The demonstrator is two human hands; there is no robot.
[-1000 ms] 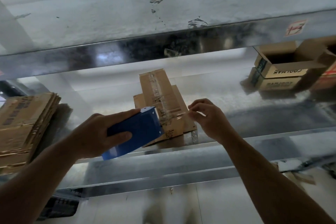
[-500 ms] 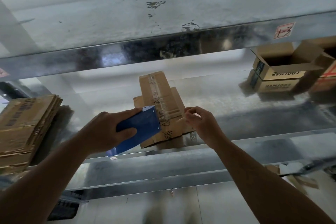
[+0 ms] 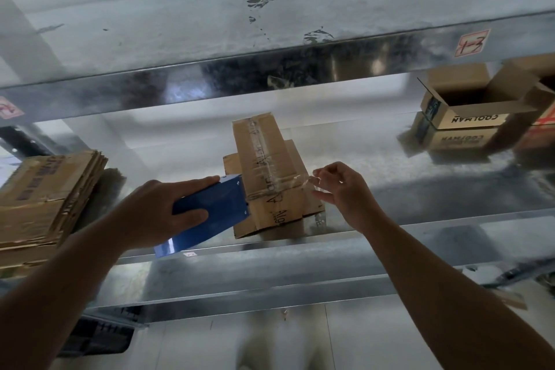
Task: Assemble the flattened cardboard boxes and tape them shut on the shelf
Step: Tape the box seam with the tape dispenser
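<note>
Cardboard box, taped along its top, sits on the metal shelf, with the left hand gripping a blue tape dispenser against the box's left side, the right hand pinching clear tape at its right, flattened boxes stacked well left of it, and an open box far right, its inside dark.

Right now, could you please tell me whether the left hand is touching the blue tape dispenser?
Touching. The head view shows the left hand gripping the blue tape dispenser, fingers over its top and thumb along its near side.
</note>
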